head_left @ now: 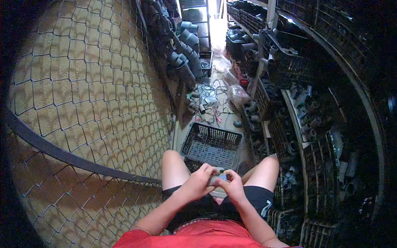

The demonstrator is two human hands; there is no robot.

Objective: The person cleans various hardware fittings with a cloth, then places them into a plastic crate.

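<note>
Both of my hands meet in front of my lap around a small grey-blue piece [222,177]. On its left side, my left hand [201,179] has its fingers closed on a greyish part of it. From the right, my right hand [232,185] pinches the bluish end. My fingers cover much of the piece, so its full shape is hidden. Just beyond my hands, between my knees, a black plastic crate [211,144] sits on the floor.
Wire mesh [91,82] rises on the left. Shelves with crates of pipe fittings [314,122] line the right. Grey pipes [188,51] stand at the back left. Tangled cords [209,99], a plastic bag [238,94] and another crate [205,60] lie along the aisle.
</note>
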